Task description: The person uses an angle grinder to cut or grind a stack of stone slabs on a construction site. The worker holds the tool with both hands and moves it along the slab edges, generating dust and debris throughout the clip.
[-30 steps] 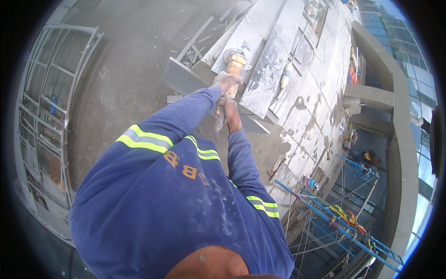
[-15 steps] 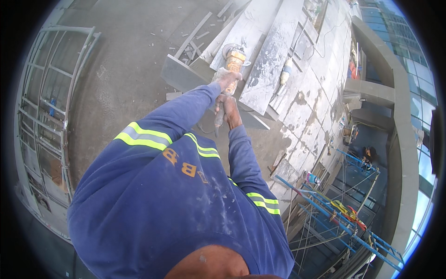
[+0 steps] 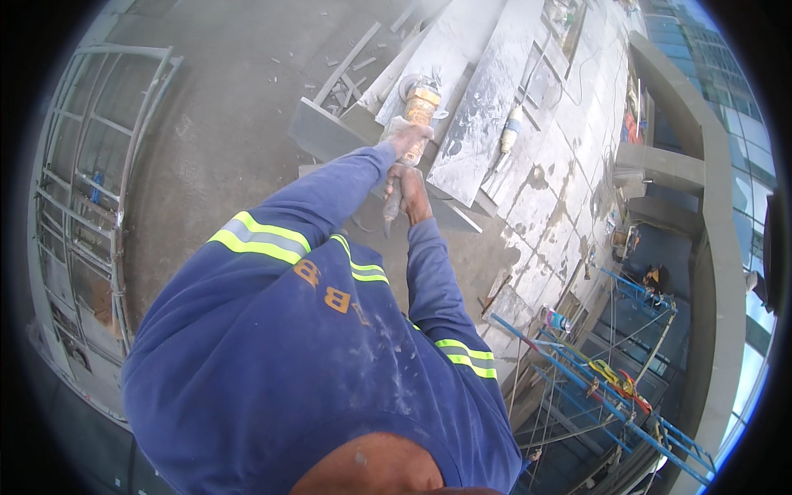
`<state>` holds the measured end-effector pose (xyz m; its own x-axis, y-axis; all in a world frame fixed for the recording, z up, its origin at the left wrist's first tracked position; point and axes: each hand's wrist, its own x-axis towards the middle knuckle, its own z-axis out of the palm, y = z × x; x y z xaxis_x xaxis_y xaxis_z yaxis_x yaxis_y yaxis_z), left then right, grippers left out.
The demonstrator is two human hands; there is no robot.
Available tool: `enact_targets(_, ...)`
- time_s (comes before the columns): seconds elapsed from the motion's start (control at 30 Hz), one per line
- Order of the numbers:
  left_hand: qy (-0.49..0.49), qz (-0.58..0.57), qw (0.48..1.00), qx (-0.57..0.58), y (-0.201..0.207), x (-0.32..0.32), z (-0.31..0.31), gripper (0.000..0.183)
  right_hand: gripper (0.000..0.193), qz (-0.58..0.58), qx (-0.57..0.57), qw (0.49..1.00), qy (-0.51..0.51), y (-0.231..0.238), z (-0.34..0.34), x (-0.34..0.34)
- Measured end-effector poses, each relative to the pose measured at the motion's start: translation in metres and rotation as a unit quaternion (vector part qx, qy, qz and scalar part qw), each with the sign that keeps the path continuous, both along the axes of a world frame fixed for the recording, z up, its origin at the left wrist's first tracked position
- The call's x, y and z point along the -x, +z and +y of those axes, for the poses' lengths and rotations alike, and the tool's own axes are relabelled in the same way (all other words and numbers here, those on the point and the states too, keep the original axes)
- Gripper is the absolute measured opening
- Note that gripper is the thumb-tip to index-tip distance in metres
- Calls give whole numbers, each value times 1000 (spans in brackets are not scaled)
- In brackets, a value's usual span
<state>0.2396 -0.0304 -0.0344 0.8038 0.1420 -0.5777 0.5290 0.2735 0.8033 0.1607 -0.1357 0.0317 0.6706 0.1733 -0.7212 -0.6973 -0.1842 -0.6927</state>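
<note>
Grey floor (image 3: 223, 140) spreads left; long pale boards (image 3: 456, 45) lie side by side, far, probably giving a broad bed; the orange grinder (image 3: 422, 106) is over their near end; the left hand (image 3: 406, 138) wraps its fingers round the middle, the right hand (image 3: 412, 191) curls its fingers round the tail, seemingly for steadiness; whether the disc (image 3: 407, 85) touches board, dusty haze makes hard to tell.

A dusty orange angle grinder (image 3: 422, 106) at upper centre, disc end toward the frame's top, leaning slightly right.
</note>
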Motion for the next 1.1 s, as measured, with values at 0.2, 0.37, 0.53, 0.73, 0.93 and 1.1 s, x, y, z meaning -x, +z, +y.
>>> enact_targets(0.2,4,14,995,95,14,-15,15,47,8,-31,11,999,30,-11,8,-21)
enact_targets(0.37,-14,35,985,-168,11,-40,38,67,7,-18,-32,999,2,-25,32,-41)
enact_targets(0.53,-42,20,999,-25,30,-78,45,67,9,-12,-40,999,-33,-9,40,-75)
enact_targets(0.73,-49,74,996,1,52,-44,40,60,6,37,-31,997,-59,8,34,-52)
enact_targets(0.93,-63,31,993,-95,27,27,35,57,9,30,-38,996,-69,3,33,30)
enact_targets(1.1,-97,33,994,-31,46,88,35,52,10,27,-32,995,-90,-3,22,90)
